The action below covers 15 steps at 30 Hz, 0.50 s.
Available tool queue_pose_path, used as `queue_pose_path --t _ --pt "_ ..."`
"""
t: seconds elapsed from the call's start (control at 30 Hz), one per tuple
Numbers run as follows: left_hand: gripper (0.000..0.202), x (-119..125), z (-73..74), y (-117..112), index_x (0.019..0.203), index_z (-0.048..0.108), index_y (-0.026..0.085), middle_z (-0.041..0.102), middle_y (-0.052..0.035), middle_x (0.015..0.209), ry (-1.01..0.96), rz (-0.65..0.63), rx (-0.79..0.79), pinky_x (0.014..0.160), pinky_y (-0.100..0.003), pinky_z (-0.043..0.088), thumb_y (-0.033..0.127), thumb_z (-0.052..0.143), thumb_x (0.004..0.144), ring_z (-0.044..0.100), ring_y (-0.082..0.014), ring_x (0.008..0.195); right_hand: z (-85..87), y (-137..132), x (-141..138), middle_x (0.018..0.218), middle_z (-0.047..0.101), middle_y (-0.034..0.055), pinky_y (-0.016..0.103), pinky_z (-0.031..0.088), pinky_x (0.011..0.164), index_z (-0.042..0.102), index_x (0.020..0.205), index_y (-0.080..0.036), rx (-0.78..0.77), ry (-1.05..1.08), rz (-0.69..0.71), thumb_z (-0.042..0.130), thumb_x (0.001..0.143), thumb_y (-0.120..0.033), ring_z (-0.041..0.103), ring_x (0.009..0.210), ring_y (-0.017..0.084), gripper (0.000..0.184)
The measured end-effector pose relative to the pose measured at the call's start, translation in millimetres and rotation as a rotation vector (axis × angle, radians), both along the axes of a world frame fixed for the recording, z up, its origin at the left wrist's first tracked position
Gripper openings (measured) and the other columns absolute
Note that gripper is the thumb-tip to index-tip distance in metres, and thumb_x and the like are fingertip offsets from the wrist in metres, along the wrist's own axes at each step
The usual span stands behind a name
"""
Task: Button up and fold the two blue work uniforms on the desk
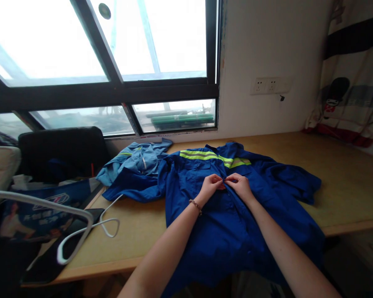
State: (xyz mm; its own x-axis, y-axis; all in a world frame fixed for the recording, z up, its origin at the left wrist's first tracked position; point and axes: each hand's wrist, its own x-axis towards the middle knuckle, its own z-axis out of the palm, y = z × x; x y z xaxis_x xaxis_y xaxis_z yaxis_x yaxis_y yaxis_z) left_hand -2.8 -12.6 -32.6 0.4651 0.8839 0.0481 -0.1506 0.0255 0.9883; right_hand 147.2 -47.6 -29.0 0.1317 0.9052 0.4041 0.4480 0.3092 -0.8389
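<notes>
A dark blue work jacket with yellow-green and grey reflective bands across the chest lies spread on the table, its lower part hanging over the front edge. My left hand and my right hand meet at the front placket, just below the bands. Both pinch the jacket's front edges with closed fingers, the fingertips nearly touching. Whatever small part sits between them, such as a button, is hidden. One sleeve reaches left and the other right. A lighter blue garment lies crumpled behind the left sleeve.
The wooden table runs along the wall under the window. At the left stand a white bent tube with a cable, a printed blue bag and a black chair back. A patterned curtain hangs at the right.
</notes>
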Motion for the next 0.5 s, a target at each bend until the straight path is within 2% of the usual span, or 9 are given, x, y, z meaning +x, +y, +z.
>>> queue_pose_path --t 0.17,0.3,0.4,0.5 --pt "0.028 2.0 -7.2 0.7 0.072 0.054 0.014 0.059 0.0001 0.060 0.051 0.061 0.125 0.057 -0.024 0.049 0.040 0.062 0.067 0.059 -0.0126 0.057 -3.8 2.2 -1.4 0.073 0.063 0.0043 0.026 0.045 0.061 0.064 0.071 -0.016 -0.025 -0.041 0.024 0.060 0.067 -0.033 0.058 0.067 0.016 0.018" --pt "0.021 5.4 -16.0 3.8 0.067 0.052 0.015 0.055 0.0018 0.059 0.155 0.181 0.218 0.050 -0.021 0.045 0.033 0.063 0.066 0.055 -0.0109 0.054 -3.6 1.3 -6.0 0.069 0.061 0.0026 0.025 0.043 0.058 0.062 0.068 -0.017 -0.011 -0.127 0.028 0.059 0.067 -0.031 0.056 0.065 0.015 0.014" --pt "0.016 8.0 -18.6 5.7 0.064 0.049 0.016 0.052 0.0030 0.056 0.154 0.243 0.155 0.048 -0.020 0.044 0.026 0.062 0.065 0.053 -0.0099 0.052 -1.9 0.3 -8.8 0.068 0.060 0.0015 0.024 0.042 0.057 0.061 0.068 -0.018 -0.012 -0.158 0.034 0.059 0.066 -0.032 0.055 0.064 0.014 0.014" --pt "0.018 9.5 -16.3 4.8 0.071 0.048 0.017 0.052 0.0035 0.057 0.085 0.239 0.024 0.049 -0.022 0.045 0.024 0.063 0.065 0.054 -0.0102 0.051 -0.8 0.1 -9.8 0.069 0.061 0.0017 0.025 0.042 0.057 0.061 0.069 -0.018 -0.023 -0.138 0.033 0.059 0.067 -0.034 0.056 0.064 0.014 0.016"
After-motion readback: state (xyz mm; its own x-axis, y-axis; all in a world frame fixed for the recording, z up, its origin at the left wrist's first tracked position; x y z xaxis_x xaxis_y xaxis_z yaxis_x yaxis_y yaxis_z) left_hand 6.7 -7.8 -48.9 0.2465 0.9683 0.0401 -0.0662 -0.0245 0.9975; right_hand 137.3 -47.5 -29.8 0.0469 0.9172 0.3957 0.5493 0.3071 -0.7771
